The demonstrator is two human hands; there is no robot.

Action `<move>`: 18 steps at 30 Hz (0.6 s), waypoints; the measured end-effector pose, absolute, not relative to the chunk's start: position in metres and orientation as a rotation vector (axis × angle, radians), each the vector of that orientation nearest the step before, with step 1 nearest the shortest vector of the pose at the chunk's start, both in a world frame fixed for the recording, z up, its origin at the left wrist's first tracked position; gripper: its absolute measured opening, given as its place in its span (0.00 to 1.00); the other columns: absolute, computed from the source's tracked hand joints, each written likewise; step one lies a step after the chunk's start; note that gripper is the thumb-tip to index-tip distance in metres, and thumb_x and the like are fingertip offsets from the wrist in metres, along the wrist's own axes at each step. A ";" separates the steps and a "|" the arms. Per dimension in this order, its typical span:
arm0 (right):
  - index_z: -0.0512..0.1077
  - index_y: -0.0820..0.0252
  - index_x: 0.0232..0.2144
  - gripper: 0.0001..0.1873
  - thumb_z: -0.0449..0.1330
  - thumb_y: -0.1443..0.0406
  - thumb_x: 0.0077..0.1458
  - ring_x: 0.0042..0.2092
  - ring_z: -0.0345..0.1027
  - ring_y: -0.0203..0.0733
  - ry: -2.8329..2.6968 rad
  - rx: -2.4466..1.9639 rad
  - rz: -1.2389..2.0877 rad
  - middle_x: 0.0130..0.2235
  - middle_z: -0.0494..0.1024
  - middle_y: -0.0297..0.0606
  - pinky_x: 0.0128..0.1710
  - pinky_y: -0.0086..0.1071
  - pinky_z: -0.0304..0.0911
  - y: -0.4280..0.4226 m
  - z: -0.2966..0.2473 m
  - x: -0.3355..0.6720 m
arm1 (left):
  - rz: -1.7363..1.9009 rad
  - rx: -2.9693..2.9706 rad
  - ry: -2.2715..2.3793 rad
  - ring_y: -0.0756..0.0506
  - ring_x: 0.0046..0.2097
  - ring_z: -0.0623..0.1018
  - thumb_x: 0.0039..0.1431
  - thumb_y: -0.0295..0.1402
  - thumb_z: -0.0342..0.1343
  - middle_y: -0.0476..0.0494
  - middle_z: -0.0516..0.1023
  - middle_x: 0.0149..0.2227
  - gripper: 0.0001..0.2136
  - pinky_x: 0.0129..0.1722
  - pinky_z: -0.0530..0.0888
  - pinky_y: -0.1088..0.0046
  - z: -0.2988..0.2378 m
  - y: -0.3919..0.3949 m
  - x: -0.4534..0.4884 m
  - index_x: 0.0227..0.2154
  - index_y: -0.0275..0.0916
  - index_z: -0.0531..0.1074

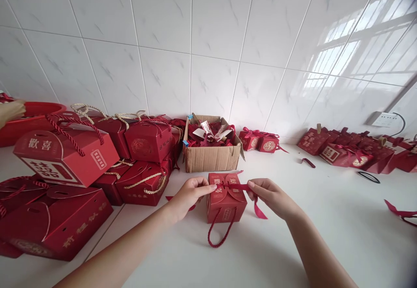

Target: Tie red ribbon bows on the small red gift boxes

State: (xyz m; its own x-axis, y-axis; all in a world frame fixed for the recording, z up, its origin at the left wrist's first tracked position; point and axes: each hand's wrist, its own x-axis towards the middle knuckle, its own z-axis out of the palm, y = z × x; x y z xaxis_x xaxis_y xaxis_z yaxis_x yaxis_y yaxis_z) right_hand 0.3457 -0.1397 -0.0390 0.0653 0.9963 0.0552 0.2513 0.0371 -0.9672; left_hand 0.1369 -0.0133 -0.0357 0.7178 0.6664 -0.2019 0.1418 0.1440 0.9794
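Note:
A small red gift box (pixel 227 205) with gold lettering stands on the white table in front of me, its curved top flaps folded together. A dark red rope handle (pixel 219 243) droops down its near side. Across the top runs a red ribbon (pixel 240 187), crossed or knotted at the middle. My left hand (pixel 194 193) pinches the ribbon at the left of the top, with a tail hanging below the fingers. On the right, my right hand (pixel 267 196) pinches the other end, and its tail (pixel 259 210) dangles under the hand.
Several larger red gift boxes (pixel 143 144) with rope handles are stacked on the left. Behind sits a cardboard box (pixel 213 160) full of ribbons and tags. Small boxes (pixel 269 144) stand beside it, more at right. Another person's hand (pixel 12 110) is over a red basin (pixel 42 110).

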 end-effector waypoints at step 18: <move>0.74 0.61 0.32 0.15 0.58 0.54 0.56 0.31 0.63 0.35 -1.266 -1.176 0.950 0.28 0.72 0.34 0.34 0.30 0.60 -0.112 -0.032 0.315 | 0.444 1.339 0.709 0.56 0.20 0.53 0.38 0.45 0.65 0.57 0.59 0.18 0.20 0.22 0.45 0.72 -0.042 -0.007 0.135 0.18 0.38 0.61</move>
